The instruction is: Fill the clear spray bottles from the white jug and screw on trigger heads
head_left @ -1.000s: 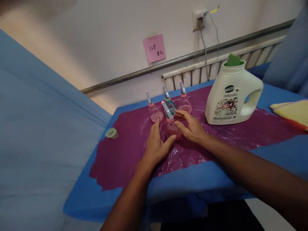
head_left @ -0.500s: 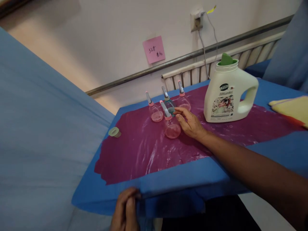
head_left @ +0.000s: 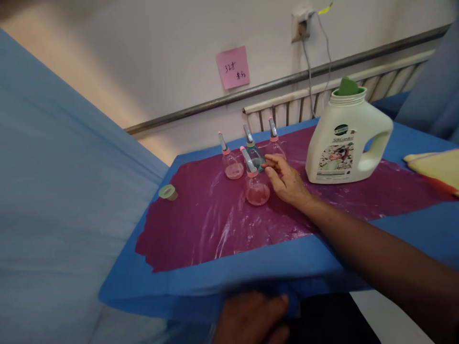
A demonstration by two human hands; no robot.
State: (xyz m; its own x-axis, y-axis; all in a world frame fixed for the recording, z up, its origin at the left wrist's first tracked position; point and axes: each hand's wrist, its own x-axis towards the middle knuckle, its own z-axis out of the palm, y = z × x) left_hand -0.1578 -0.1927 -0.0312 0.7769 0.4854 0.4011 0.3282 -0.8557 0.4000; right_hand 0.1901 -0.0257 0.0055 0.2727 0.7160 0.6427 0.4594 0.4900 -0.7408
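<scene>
Several small spray-type bottles stand on a purple plastic sheet (head_left: 201,210). The front bottle (head_left: 257,192) and the left one (head_left: 234,169) hold pink liquid, and a teal bottle (head_left: 256,155) stands behind the front one. Another pink-collared bottle (head_left: 277,149) is at the back right, partly covered by my fingers. My right hand (head_left: 289,181) is beside the front and teal bottles, its fingers apart and holding nothing. Blurred, my left hand (head_left: 251,317) is below the table's front edge; what it may hold cannot be made out.
A large cream jug (head_left: 333,165) with a green piece in its mouth stands right of my right hand. A small translucent cup (head_left: 168,192) is at the left. A yellow cloth (head_left: 435,165) lies far right. Blue curtain (head_left: 53,191) hangs at the left.
My left hand has moved right along the table's front edge. My right hand has drawn slightly right, away from the bottles. The view has shifted a little.
</scene>
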